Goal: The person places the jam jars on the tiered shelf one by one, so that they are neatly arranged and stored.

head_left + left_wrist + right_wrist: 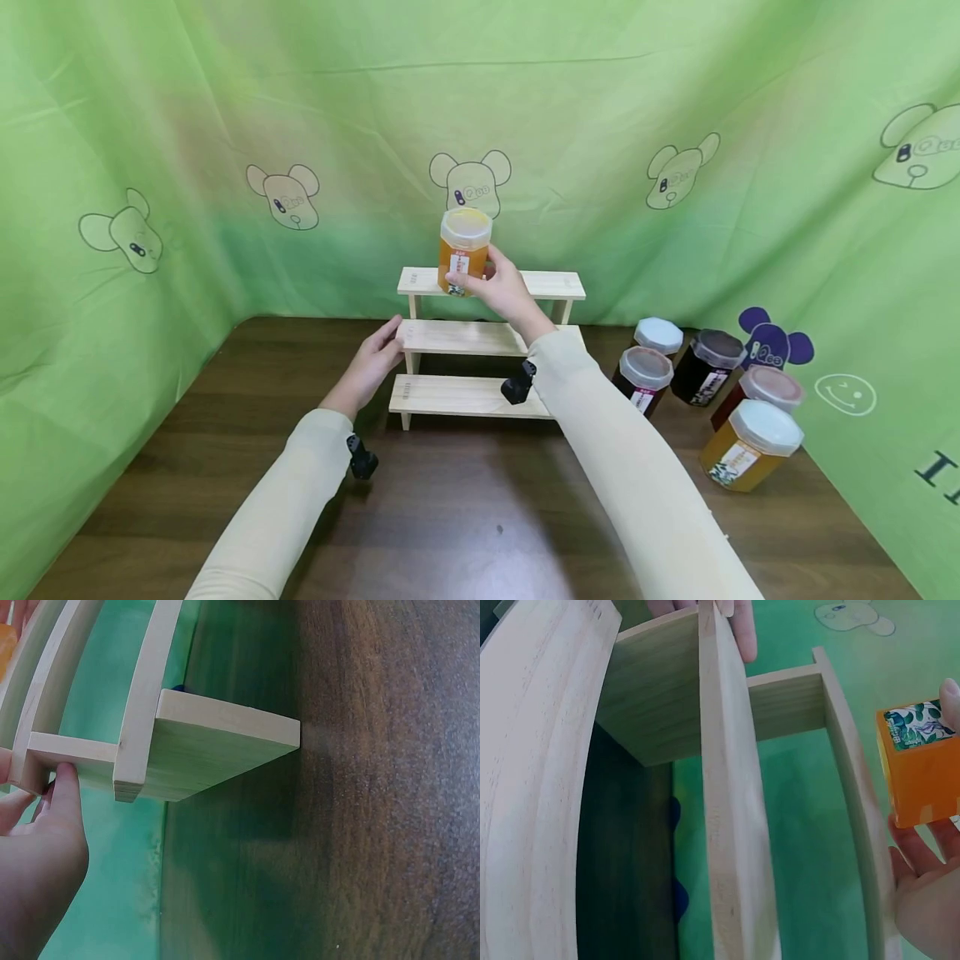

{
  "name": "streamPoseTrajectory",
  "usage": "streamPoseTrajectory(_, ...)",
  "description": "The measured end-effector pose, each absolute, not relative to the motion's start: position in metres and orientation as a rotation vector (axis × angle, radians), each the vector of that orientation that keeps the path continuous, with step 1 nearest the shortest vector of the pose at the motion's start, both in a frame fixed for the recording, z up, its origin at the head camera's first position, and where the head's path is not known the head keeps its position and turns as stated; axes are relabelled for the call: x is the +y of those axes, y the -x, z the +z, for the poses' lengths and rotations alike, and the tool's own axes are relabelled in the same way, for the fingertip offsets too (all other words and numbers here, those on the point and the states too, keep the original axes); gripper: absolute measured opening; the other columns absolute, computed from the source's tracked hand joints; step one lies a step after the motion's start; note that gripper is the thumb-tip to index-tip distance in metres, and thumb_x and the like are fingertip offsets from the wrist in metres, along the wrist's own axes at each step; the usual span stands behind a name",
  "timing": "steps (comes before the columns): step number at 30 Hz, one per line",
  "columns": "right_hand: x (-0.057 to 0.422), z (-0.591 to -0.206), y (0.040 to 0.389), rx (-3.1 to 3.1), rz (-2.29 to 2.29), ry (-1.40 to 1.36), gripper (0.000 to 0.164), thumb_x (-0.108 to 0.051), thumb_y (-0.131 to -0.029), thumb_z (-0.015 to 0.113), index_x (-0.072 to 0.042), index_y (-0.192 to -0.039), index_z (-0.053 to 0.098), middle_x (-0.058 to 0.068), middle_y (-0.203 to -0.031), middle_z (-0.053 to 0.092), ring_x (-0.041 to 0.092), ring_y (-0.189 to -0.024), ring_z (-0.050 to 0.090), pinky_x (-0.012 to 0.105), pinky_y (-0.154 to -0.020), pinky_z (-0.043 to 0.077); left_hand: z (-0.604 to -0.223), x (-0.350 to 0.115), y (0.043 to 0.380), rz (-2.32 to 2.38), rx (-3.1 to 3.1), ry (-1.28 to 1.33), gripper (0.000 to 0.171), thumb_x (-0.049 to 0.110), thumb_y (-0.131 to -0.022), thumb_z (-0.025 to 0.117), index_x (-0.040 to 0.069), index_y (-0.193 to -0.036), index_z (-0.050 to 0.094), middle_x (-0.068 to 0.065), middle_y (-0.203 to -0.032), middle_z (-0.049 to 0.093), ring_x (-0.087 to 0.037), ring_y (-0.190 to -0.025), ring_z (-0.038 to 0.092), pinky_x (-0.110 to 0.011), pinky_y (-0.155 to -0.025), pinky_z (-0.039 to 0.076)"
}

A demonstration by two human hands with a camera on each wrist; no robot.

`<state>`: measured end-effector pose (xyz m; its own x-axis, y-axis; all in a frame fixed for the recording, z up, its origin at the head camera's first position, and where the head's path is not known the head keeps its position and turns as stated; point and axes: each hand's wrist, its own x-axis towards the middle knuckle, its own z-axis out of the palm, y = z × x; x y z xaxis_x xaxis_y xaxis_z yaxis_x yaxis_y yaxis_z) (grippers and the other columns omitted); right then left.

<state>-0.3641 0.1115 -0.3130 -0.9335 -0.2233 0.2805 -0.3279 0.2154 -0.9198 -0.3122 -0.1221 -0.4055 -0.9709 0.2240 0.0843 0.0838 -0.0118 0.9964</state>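
My right hand [504,292] holds a jar [465,258] of orange contents with a pale translucent lid and a printed label, thumb in front and fingers round the side. In the head view the jar overlaps the left part of the top step of a three-tier wooden shelf stand [465,335]. The right wrist view shows the jar's lower part [922,784] apart from the top board. At the left end of the middle step, my left hand [372,360] pinches the board between thumb and fingers. The left thumb [67,796] lies against the wood there.
To the right on the brown table [450,517] stand several lidded jars: a second orange jar [738,462], a red one [727,404], and dark ones such as the dark jar [697,375]. A green cloth [570,100] with bear drawings hangs behind and at both sides.
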Motion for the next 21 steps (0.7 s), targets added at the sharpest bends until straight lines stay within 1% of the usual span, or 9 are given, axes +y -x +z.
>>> streamPoseTrajectory(10,0.110,-0.311,0.367,-2.468,1.772,-0.498,0.079,-0.037,-0.087,0.081,-0.019,-0.152,0.040,0.005,-0.138,0.055,0.023,-0.123,0.054,0.041,-0.103,0.049,-0.405,-0.122,0.314,2.145,2.143,-0.322,0.055,0.007,-0.109,0.037,0.004,-0.160,0.017,-0.020,-0.163,0.017,-0.030,-0.146,0.028,-0.042,-0.117,0.031)
streamPoseTrajectory(15,0.111,-0.306,0.368,-2.499,1.827,-0.471,0.082,-0.036,-0.089,0.079,-0.013,-0.154,0.035,0.008,-0.141,0.052,0.024,-0.126,0.051,0.043,-0.107,0.044,-0.405,-0.121,0.313,2.146,2.132,-0.326,0.055,0.007,-0.110,0.036,0.004,-0.160,0.016,-0.020,-0.163,0.017,-0.030,-0.146,0.027,-0.041,-0.117,0.031)
streamPoseTrajectory(21,0.109,-0.304,0.369,-2.512,1.860,-0.382,0.087,-0.039,-0.088,0.079,-0.008,-0.153,0.030,0.010,-0.143,0.049,0.025,-0.129,0.048,0.041,-0.110,0.041,-0.405,-0.122,0.313,2.140,2.136,-0.331,0.054,0.008,-0.110,0.035,0.004,-0.160,0.016,-0.020,-0.164,0.014,-0.030,-0.147,0.026,-0.042,-0.117,0.031)
